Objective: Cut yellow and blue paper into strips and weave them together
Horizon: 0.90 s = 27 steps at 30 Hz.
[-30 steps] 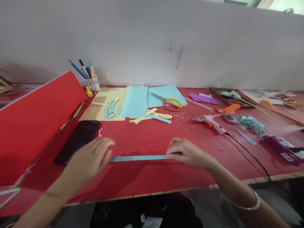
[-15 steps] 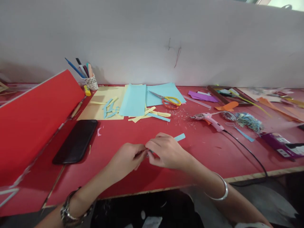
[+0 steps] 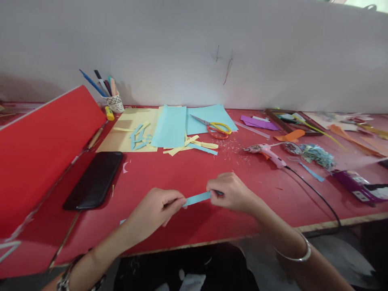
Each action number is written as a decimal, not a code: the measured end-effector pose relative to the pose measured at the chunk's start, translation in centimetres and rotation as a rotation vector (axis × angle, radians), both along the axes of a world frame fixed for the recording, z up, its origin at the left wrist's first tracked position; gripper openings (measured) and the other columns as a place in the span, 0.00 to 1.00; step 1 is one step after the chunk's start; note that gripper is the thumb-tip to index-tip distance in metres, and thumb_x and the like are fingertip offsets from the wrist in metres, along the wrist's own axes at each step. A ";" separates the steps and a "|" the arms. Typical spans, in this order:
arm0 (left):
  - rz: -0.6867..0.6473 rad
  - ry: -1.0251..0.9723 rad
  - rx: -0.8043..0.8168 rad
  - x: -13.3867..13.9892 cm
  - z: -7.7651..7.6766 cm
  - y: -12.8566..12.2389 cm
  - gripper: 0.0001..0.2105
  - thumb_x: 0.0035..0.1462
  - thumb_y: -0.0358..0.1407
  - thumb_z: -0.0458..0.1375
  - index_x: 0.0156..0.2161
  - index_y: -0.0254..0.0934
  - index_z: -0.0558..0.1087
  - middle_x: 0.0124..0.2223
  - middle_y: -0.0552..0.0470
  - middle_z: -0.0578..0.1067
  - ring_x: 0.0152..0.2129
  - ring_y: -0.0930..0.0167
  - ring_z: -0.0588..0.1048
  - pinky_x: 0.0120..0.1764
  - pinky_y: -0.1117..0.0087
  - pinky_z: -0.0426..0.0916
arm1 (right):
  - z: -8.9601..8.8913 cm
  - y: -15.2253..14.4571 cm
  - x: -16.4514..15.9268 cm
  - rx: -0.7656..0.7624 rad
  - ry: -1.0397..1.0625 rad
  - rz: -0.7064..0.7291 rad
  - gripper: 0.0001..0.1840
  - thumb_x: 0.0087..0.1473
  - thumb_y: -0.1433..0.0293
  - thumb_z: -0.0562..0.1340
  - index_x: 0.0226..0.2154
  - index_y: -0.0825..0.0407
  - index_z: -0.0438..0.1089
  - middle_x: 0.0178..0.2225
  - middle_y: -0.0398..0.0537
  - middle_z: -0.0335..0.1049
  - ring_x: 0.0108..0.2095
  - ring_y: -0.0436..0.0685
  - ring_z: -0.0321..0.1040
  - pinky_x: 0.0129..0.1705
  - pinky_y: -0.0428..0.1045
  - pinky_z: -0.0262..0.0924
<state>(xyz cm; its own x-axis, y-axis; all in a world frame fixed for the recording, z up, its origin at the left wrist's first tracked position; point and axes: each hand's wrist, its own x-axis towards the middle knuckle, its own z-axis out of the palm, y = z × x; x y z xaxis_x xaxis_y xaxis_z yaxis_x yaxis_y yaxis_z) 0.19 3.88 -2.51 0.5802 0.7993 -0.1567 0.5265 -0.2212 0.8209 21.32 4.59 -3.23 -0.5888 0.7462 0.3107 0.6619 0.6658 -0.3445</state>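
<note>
A narrow light-blue paper strip (image 3: 197, 198) is stretched between my two hands, low above the red tabletop. My left hand (image 3: 157, 208) pinches it between thumb and fingertips. At the strip's right end my right hand (image 3: 232, 192) is closed round it; a small dark thing shows between those fingers, too hidden to name. A bit of light blue (image 3: 122, 221) peeks out behind my left forearm; whether it belongs to the same strip I cannot tell.
Beyond my hands lie cut paper strips (image 3: 194, 146), blue paper sheets (image 3: 169, 127) and scissors (image 3: 216, 127). A black phone (image 3: 93, 180) and red board (image 3: 45, 153) are left. To the right are a pink glue gun (image 3: 269, 154), its cord and a purple power strip (image 3: 360, 186).
My hands have moved apart, the right one going rightward. The blue strip that stuck out past my right hand now spans the gap between both hands.
</note>
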 end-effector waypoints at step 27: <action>-0.147 0.246 1.316 1.1 -1.4 0.5 0.14 0.53 0.25 0.41 0.20 0.37 0.59 0.12 0.59 0.62 0.09 0.75 0.57 0.21 0.72 0.50 | 2.0 -0.3 -2.3 -0.367 -0.142 0.127 0.12 0.55 0.69 0.51 0.23 0.53 0.63 0.19 0.39 0.60 0.21 0.46 0.54 0.24 0.42 0.43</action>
<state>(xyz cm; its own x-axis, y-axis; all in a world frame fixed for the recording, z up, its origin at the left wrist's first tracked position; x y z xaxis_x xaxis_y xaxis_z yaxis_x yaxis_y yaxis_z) 1.25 4.35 -3.94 0.7409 0.3691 0.5611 0.5318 -0.8326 -0.1545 19.03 4.33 -1.21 -0.7010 0.7111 -0.0535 0.6406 0.5949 -0.4855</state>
